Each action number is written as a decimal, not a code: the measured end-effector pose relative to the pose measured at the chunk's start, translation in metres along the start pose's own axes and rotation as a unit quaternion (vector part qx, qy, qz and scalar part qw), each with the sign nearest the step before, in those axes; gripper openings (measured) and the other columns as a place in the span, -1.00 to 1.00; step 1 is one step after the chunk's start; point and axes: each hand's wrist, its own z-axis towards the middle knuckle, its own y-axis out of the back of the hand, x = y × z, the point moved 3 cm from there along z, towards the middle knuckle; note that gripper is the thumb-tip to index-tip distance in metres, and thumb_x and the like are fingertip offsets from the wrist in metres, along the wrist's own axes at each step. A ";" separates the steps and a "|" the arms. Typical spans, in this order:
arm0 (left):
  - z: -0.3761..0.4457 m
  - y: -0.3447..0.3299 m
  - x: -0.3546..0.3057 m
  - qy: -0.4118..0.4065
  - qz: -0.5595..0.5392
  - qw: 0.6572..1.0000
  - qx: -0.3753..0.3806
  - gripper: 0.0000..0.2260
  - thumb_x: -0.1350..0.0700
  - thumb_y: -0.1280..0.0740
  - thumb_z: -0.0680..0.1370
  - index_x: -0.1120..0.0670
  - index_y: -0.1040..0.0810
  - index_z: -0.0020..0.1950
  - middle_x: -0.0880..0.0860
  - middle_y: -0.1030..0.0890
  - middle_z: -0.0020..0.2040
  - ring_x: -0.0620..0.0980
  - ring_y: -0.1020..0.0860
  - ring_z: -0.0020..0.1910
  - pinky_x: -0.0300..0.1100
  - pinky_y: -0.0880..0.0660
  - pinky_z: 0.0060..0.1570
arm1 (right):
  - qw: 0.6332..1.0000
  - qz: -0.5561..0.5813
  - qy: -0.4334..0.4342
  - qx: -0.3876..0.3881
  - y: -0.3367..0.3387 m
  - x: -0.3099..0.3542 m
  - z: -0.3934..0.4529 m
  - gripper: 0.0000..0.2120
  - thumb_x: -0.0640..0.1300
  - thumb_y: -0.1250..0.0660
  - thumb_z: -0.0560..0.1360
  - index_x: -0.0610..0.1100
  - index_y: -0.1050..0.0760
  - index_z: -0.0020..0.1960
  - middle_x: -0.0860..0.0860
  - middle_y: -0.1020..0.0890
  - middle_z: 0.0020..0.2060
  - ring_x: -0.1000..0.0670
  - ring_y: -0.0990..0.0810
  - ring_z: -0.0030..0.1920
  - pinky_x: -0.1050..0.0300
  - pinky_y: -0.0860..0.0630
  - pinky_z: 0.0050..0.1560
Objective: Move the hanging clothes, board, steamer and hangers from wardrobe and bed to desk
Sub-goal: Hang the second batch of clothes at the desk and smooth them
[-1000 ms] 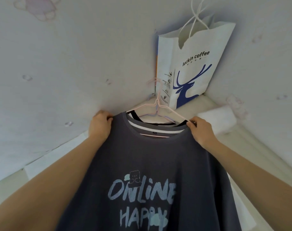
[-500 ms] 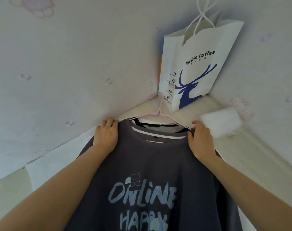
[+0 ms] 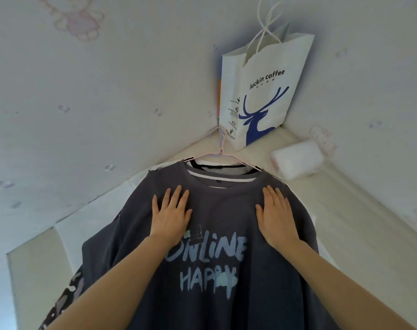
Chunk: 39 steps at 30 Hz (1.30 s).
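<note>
the grey "online happy" shirt point(image 3: 209, 270) lies spread on the pale desk surface point(image 3: 359, 222) in the corner, on its pink hanger point(image 3: 220, 154), with other garments layered under it; a patterned one point(image 3: 67, 296) peeks out at the lower left. my left hand point(image 3: 170, 216) lies flat on the chest just above the print, fingers straight and slightly spread, gripping nothing. my right hand point(image 3: 275, 213) lies flat the same way near the other shoulder, fingers close together.

i judge this the settling step: pressing the stack down so it lies neat. to do it well i should push evenly with both palms and sweep outward toward the sleeves rather than bunching cloth at the neck. the hanger hook points at the luckin coffee bag point(image 3: 262, 91) standing in the corner, so i should avoid shoving the pile forward or it may tip the bag. the white roll point(image 3: 296, 159) sits just beside the right shoulder; best leave it undisturbed.
</note>
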 end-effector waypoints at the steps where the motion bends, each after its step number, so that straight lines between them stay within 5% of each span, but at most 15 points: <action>1: -0.010 -0.003 -0.005 -0.010 -0.005 1.000 0.003 -0.49 -0.15 0.09 0.65 -0.06 0.12 0.57 -0.02 0.10 0.58 0.08 0.15 0.55 0.16 0.19 0.47 | 1.000 0.006 -0.004 -0.001 -0.001 0.000 -0.012 -0.47 0.01 -0.01 0.64 -0.17 -0.02 0.55 -0.08 -0.11 0.54 -0.07 -0.01 0.54 -0.05 0.02 0.53; 7: -0.080 -0.036 -0.019 -0.065 -0.041 0.997 -0.012 -0.42 -0.10 0.24 0.56 0.03 -0.05 0.56 0.02 -0.09 0.57 0.10 -0.04 0.54 0.09 0.03 0.47 | 1.000 0.002 0.000 -0.015 -0.016 0.007 -0.089 -0.44 0.01 -0.03 0.64 -0.15 0.02 0.56 -0.09 -0.04 0.55 -0.11 0.03 0.55 -0.03 0.07 0.51; 15: -0.167 -0.059 -0.011 -0.097 -0.070 0.991 -0.054 -0.51 -0.06 0.00 0.57 0.05 -0.37 0.44 0.01 -0.45 0.40 0.03 -0.41 0.39 0.02 -0.34 0.33 | 0.999 0.019 -0.032 -0.025 -0.032 0.034 -0.188 -0.43 0.00 -0.05 0.63 -0.17 0.01 0.56 -0.08 -0.05 0.55 -0.12 0.05 0.55 -0.03 0.06 0.53; 20: -0.219 -0.062 0.001 -0.129 -0.072 0.988 -0.050 -0.57 -0.04 -0.11 0.60 0.04 -0.34 0.46 0.00 -0.44 0.41 0.02 -0.37 0.41 -0.02 -0.34 0.37 | 0.996 0.035 -0.079 -0.012 -0.046 0.057 -0.260 -0.45 0.00 -0.04 0.64 -0.20 -0.02 0.55 -0.10 -0.09 0.54 -0.11 0.02 0.54 -0.03 0.02 0.53; 25: -0.267 -0.063 0.020 -0.191 -0.068 0.977 -0.072 -0.57 0.02 -0.31 0.54 0.07 -0.44 0.39 0.01 -0.54 0.31 0.04 -0.46 0.34 -0.01 -0.45 0.26 | 0.992 0.026 -0.119 -0.026 -0.073 0.079 -0.331 -0.47 -0.04 -0.21 0.58 -0.27 -0.25 0.47 -0.18 -0.36 0.42 -0.21 -0.25 0.46 -0.13 -0.26 0.43; 30: -0.306 -0.063 0.026 -0.277 -0.062 0.955 -0.093 -0.53 0.09 -0.47 0.42 0.10 -0.52 0.32 0.03 -0.62 0.19 0.07 -0.55 0.23 -0.03 -0.51 0.13 | 0.988 0.034 -0.147 -0.024 -0.097 0.100 -0.389 -0.45 -0.07 -0.52 0.33 -0.27 -0.52 0.25 -0.17 -0.62 0.14 -0.21 -0.60 0.16 -0.08 -0.59 0.08; 34: -0.329 -0.064 0.018 -0.335 -0.057 0.934 -0.109 -0.57 0.05 -0.47 0.44 0.09 -0.55 0.28 0.00 -0.63 0.14 0.06 -0.57 0.19 -0.05 -0.55 0.08 | 0.983 0.003 -0.179 -0.035 -0.098 0.104 -0.430 -0.41 -0.02 -0.62 0.18 -0.25 -0.61 0.13 -0.13 -0.67 0.04 -0.18 -0.65 0.06 -0.04 -0.63 -0.03; 39: -0.353 -0.072 -0.001 -0.425 -0.045 0.897 -0.111 -0.67 0.05 -0.40 0.49 0.10 -0.59 0.23 0.02 -0.66 0.06 0.05 -0.61 0.11 -0.09 -0.58 0.00 | 0.973 -0.008 -0.228 -0.038 -0.099 0.097 -0.481 -0.44 -0.04 -0.55 0.27 -0.26 -0.56 0.20 -0.13 -0.64 0.07 -0.22 -0.62 0.10 -0.07 -0.59 0.05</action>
